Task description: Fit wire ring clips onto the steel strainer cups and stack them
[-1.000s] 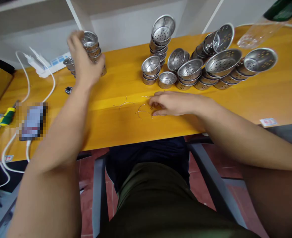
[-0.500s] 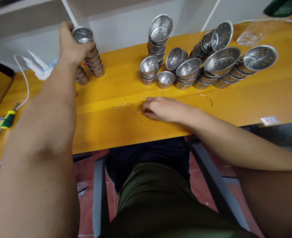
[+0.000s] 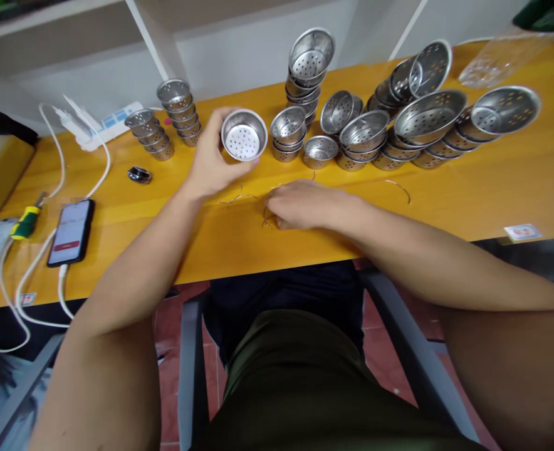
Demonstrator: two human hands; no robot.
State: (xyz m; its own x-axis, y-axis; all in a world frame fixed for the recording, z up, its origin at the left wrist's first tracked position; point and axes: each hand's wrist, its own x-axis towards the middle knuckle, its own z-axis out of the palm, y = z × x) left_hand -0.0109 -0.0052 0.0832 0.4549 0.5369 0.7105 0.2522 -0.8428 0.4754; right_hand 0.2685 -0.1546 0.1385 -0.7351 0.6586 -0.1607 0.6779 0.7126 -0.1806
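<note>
My left hand grips a small perforated metal cup by its side, its open top tilted toward me, above the table. Low over the tabletop, my right hand is closed with its fingers curled under; whatever they hold is hidden. Thin bent wires lie by its fingertips, and another curved wire rests to the right. Just behind my right hand stands a single perforated cup. Beside it is a short stack of similar cups.
More stacked cups stand at the back left, and larger leaning stacks at the back right. On the left are a phone with white cables, a green-yellow tool and a power strip. A clear plastic container lies far right.
My left hand has moved from the back-left stacks toward the middle, carrying a cup from there. My right hand has stayed nearly in place beside the wires.
</note>
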